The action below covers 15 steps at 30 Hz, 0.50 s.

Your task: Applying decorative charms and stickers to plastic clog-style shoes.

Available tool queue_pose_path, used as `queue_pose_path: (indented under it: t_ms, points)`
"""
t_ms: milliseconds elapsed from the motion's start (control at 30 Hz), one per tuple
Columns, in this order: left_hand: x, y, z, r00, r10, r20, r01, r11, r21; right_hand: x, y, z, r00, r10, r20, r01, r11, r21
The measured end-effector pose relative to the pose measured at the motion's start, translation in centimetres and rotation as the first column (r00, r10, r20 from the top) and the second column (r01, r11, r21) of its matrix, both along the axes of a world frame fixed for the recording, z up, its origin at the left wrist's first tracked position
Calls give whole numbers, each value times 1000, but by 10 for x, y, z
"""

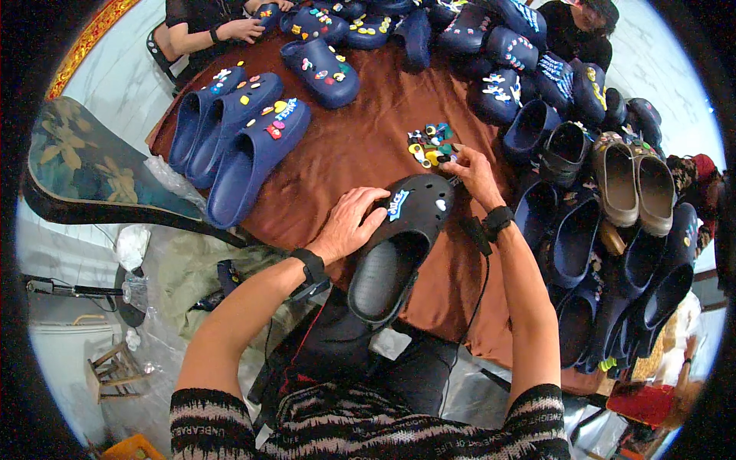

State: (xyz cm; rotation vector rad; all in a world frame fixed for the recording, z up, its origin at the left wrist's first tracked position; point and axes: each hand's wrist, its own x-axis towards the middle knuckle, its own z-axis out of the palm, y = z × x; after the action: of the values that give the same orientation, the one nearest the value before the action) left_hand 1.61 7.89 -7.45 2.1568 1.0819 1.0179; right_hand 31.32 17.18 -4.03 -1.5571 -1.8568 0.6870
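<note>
A black clog (383, 268) with holes in its toe lies over the near table edge, toe pointing away from me. Its toe carries a blue-and-white lettered charm (397, 205) and a small white charm (440, 205). My left hand (351, 224) grips the clog's left side, fingertips beside the lettered charm. Just beyond the toe sits a small pile of colourful shoe charms (423, 142), yellow, green, black and white. My right hand (469, 172) is at the pile's right edge, thumb and finger pinched together; what is between them is too small to make out.
Several navy clogs with charms (264, 157) stand on the brown tablecloth (360, 146) at left. More clogs (571, 222) crowd the right side, including a taupe pair (635, 184). A dark cable (481, 284) hangs near my right forearm. Two people sit across the table.
</note>
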Motion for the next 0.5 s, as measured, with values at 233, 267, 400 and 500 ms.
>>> queue_pose_path:
  t_ms: [233,267,400,500]
  points:
    - [-3,-1,1,1000,5,-12,-6,1000,-13,2,1,-9,963,-31,-269,23,999,-31]
    - [-2,-1,1,1000,2,-10,-2,1000,-14,3,1,-9,932,-73,-356,45,995,-84]
    - [-1,0,3,1000,0,5,0,1000,-9,2,-9,0,795,-182,-578,54,971,-231]
    - [6,1,7,1000,-10,18,11,1000,-15,5,-26,14,733,-207,-648,29,961,-274]
